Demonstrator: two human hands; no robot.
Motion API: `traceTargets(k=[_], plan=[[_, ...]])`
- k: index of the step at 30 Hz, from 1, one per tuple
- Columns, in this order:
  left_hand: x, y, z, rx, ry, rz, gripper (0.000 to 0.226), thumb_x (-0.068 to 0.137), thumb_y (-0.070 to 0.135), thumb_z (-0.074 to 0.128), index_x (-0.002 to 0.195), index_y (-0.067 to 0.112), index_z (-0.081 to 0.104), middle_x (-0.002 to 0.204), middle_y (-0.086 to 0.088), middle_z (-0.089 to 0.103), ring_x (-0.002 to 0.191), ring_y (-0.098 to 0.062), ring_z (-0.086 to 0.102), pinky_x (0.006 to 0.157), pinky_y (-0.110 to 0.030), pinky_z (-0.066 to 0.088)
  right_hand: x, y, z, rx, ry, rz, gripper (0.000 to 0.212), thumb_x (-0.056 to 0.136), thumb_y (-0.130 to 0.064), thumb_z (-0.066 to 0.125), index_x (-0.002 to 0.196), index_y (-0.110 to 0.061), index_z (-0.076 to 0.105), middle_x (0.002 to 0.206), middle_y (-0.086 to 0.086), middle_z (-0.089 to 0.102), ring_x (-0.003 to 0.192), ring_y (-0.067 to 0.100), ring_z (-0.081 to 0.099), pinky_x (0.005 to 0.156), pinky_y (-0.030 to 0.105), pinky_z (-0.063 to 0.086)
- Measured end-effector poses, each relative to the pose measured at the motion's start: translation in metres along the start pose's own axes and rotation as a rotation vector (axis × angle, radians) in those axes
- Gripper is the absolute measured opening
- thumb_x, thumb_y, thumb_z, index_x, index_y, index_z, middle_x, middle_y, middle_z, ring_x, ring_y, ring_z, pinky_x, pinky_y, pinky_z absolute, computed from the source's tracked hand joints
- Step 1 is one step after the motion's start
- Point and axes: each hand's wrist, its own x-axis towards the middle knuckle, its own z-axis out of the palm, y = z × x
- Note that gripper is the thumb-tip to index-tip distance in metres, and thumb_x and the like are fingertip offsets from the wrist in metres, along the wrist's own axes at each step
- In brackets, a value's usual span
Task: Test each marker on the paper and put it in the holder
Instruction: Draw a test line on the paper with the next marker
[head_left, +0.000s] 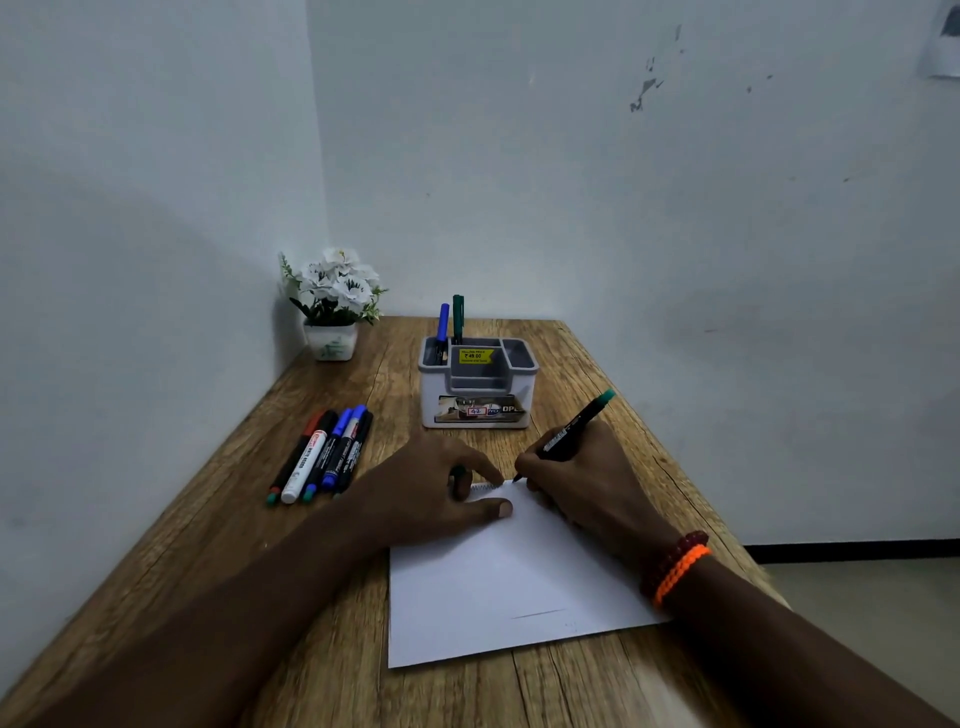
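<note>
A white sheet of paper lies on the wooden table. My right hand grips a black marker with a green end, its tip touching the paper's far edge. My left hand presses on the paper's far left corner and holds a small green cap between its fingers. A scribble sits at that corner. The white and grey holder stands behind the paper with a blue marker and a green marker upright in it. Several markers lie side by side at the left.
A white pot of white flowers stands in the table's far left corner against the walls. The table's right edge drops to the floor. A short dark line is drawn near the paper's front edge.
</note>
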Motion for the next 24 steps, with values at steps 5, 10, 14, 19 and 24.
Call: traceTargets(k=[5, 10, 14, 19, 24], plan=[[0.0, 0.0003, -0.0003, 0.006, -0.009, 0.002, 0.049, 0.08, 0.065, 0.072, 0.115, 0.032, 0.074, 0.078, 0.012, 0.065, 0.071, -0.004, 0.062, 0.06, -0.015, 0.046, 0.0003, 0.001, 0.0003, -0.012, 0.003, -0.008, 0.011, 0.088, -0.017, 0.08, 0.084, -0.008, 0.076, 0.069, 0.002, 0.073, 0.052, 0.003, 0.065, 0.051, 0.017, 0.05], [-0.0001, 0.0008, -0.0002, 0.007, -0.005, -0.005, 0.048, 0.08, 0.065, 0.072, 0.115, 0.033, 0.074, 0.078, 0.011, 0.066, 0.071, -0.004, 0.061, 0.059, -0.013, 0.043, 0.0019, 0.004, 0.001, -0.031, 0.021, -0.006, 0.012, 0.087, -0.02, 0.081, 0.082, -0.01, 0.076, 0.069, 0.002, 0.074, 0.057, 0.007, 0.069, 0.055, 0.022, 0.054], [-0.0001, 0.0015, -0.0005, 0.008, -0.003, -0.008, 0.047, 0.081, 0.063, 0.073, 0.115, 0.032, 0.074, 0.078, 0.01, 0.066, 0.071, -0.004, 0.061, 0.057, -0.011, 0.043, 0.0037, 0.0051, 0.0007, -0.031, 0.038, -0.004, 0.012, 0.087, -0.021, 0.081, 0.081, -0.011, 0.076, 0.07, 0.003, 0.075, 0.063, 0.014, 0.072, 0.06, 0.033, 0.061], [0.0001, 0.0045, -0.0007, 0.001, -0.009, -0.019, 0.044, 0.081, 0.06, 0.075, 0.115, 0.031, 0.074, 0.076, 0.011, 0.064, 0.067, -0.001, 0.057, 0.057, -0.011, 0.039, 0.0026, 0.0036, 0.0008, -0.034, 0.044, -0.023, 0.015, 0.084, -0.02, 0.081, 0.077, -0.008, 0.075, 0.069, 0.006, 0.074, 0.069, 0.022, 0.074, 0.065, 0.046, 0.063], [-0.0002, 0.0046, -0.0008, 0.005, -0.009, -0.021, 0.045, 0.082, 0.06, 0.074, 0.116, 0.031, 0.074, 0.076, 0.011, 0.064, 0.067, -0.001, 0.058, 0.058, -0.01, 0.039, 0.0028, 0.004, 0.0011, -0.032, 0.062, -0.008, 0.013, 0.085, -0.02, 0.081, 0.08, -0.01, 0.075, 0.073, 0.005, 0.074, 0.072, 0.021, 0.073, 0.068, 0.047, 0.064]])
